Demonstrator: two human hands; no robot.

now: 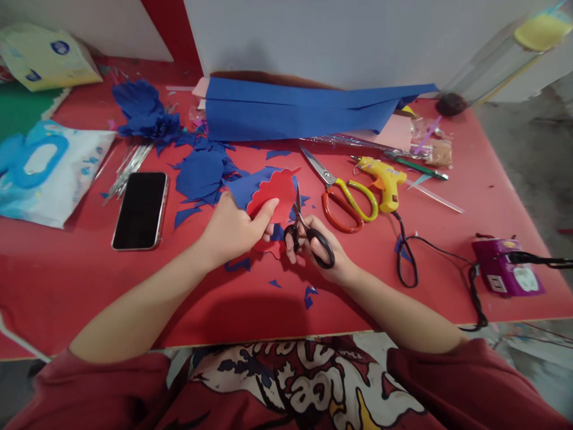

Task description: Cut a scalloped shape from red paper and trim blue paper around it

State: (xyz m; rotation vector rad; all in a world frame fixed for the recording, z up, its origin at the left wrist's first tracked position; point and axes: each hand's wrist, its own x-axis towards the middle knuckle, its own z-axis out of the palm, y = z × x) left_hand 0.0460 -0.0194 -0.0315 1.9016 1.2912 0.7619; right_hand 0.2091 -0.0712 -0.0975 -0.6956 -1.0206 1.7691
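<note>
My left hand [237, 230] pinches a red scalloped paper piece [280, 186] together with blue paper [251, 186], thumb on top. In my right hand [329, 251] are small black-handled scissors [321, 242], fingers through the loops. Their blades [298, 203] are parted and point away from me at the right edge of the red piece. Just left of the held paper lies a stack of cut blue paper pieces [201, 173]. Blue scraps [310, 295] are scattered on the red table below my hands.
Larger scissors [344, 200] with red and yellow handles and a yellow glue gun [382, 179] lie to the right. A purple power adapter [508, 269] trails cords. At left are a phone [141, 210], a wipes pack [49, 173] and a blue paper flower [145, 113]. Folded blue paper [295, 110] lies behind.
</note>
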